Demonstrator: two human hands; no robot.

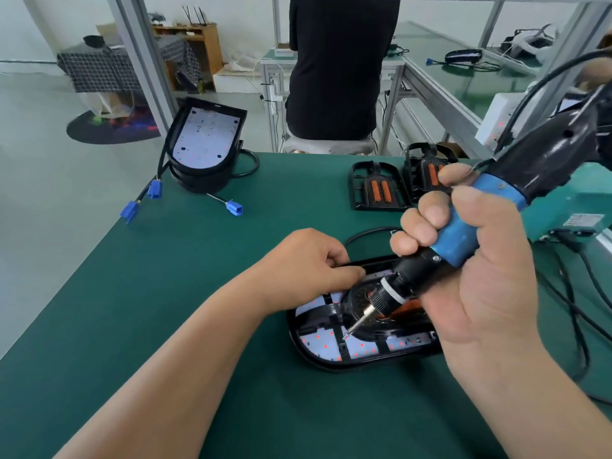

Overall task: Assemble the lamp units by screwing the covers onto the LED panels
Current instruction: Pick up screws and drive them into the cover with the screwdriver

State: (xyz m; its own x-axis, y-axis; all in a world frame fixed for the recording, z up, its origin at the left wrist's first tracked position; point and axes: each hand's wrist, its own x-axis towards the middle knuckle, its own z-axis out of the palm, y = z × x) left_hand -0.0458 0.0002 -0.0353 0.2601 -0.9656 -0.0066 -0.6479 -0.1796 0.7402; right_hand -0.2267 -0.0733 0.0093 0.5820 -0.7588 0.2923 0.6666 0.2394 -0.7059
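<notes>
A black lamp unit [326, 354] lies on the green mat in front of me, its white LED panel dotted with red under a black cover frame [359, 304]. My right hand [470, 260] grips the blue handle of an electric screwdriver [453, 240]. The screwdriver's bit tip [347, 333] touches the cover near its middle. My left hand [308, 263] rests on the unit's far left rim, fingers curled round the edge.
A stack of lamp units [203, 150] with blue connectors [154, 188] stands at the back left. Two black covers with orange inserts [379, 187] lie at the back right. A teal power box [573, 207] and cables sit at the right. A person in black [341, 67] sits beyond the table.
</notes>
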